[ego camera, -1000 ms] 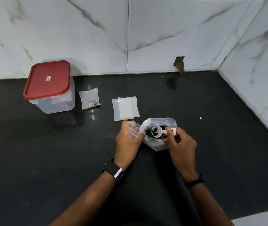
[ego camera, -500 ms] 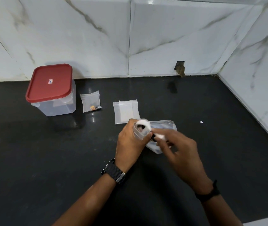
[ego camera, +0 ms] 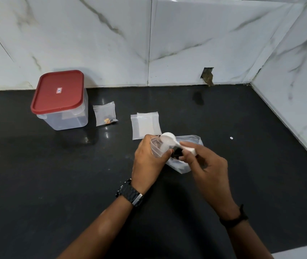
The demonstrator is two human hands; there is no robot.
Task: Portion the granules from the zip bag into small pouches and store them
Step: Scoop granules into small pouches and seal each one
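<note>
Your left hand [ego camera: 149, 161] grips an open small pouch [ego camera: 156, 148], fingers curled round it, mouth up. Your right hand [ego camera: 207, 165] pinches the handle of a white scoop [ego camera: 168, 142]; the bowl is tipped over the pouch mouth. Whether granules are leaving the scoop: cannot tell. Landmark for all positions: the zip bag [ego camera: 184, 165], lying on the black surface [ego camera: 242, 184] directly under both hands, dark granules visible inside.

Progress, approx.:
- Done: one pouch w/ contents [ego camera: 105, 114] lies well left of the zip bag, just beside the red-lidded container [ego camera: 61, 101]. Sealed or not: cannot tell.
- In hand: the current pouch, filling step.
- Left: a stack of empty pouches [ego camera: 145, 125] lies just behind-left of the zip bag; at least two, exact qty unclear. Zip bag is not yet emptied.
- Storage: not started, judging by the lid on the container and nothing visible inside.

Est. stage: early.

Next, as a judgement: seal the pouch in hand, set it w/ the filled one, repeat, then load the container.
</note>
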